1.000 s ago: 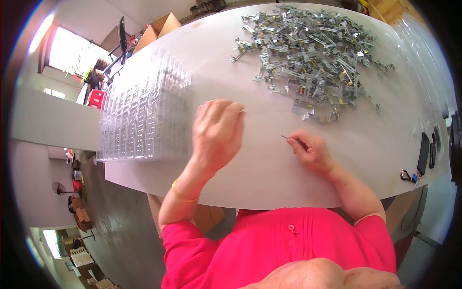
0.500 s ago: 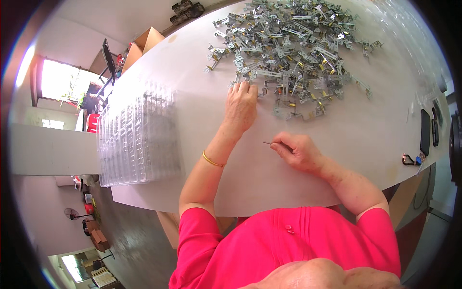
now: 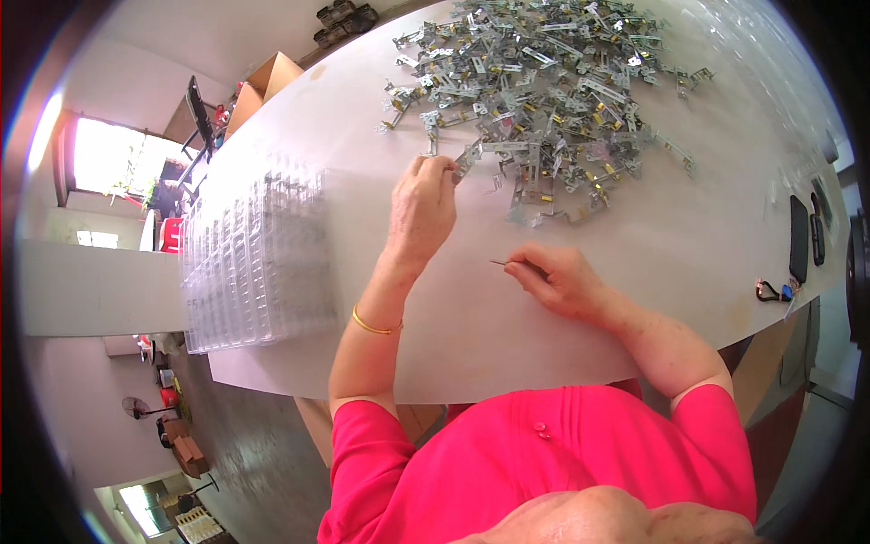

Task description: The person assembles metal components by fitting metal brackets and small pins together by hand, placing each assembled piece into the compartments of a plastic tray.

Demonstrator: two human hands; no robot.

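A big heap of small metal brackets point(image 3: 544, 100), silvery with brass-coloured parts, spreads over the far side of the table. At its near left edge my left hand point(image 3: 422, 207) pinches one metal bracket point(image 3: 467, 160) between thumb and fingers; the bracket slants up toward the heap. Another bracket point(image 3: 432, 132) lies just beyond those fingertips. My right hand point(image 3: 557, 279) is held nearer to me and to the right, closed round a thin, dark tool whose metal tip point(image 3: 497, 263) points left. Most of that tool is hidden in the palm.
Stacked clear plastic trays point(image 3: 258, 263) stand on the left of the white table point(image 3: 435, 344). More clear plastic point(image 3: 770, 82) lies at the far right. Along the right edge are a black phone-like slab point(image 3: 798, 238) and a dark looped cord point(image 3: 770, 292). An open cardboard box point(image 3: 272, 77) stands beyond the table.
My left hand has drawn back left from the heap's edge, with a metal bracket now showing in its fingers. The right hand has barely moved.
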